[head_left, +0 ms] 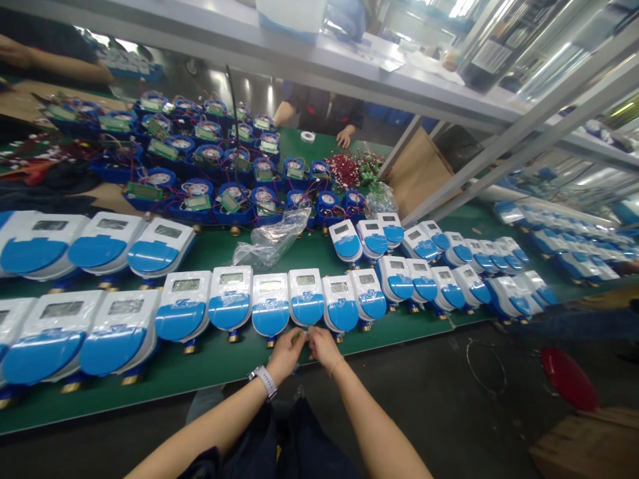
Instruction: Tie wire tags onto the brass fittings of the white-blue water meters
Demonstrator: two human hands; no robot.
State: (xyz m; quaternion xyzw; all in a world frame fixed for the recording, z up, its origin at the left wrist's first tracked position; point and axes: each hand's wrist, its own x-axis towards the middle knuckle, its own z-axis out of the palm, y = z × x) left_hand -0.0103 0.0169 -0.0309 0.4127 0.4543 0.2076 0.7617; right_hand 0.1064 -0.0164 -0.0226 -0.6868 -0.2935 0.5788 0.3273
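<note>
water meters (306, 297) stand in white and blue rows across the green surface (224, 359), and my left hand (286, 356) and right hand (324, 349) meet at the lower end of one, near the front edge (150, 399). the fingers (298, 339) are pinched close against that end, but i cannot tell what they hold. neighbouring meters sit just beside it, with open room on the dark floor (424, 399) past the edge.
</note>
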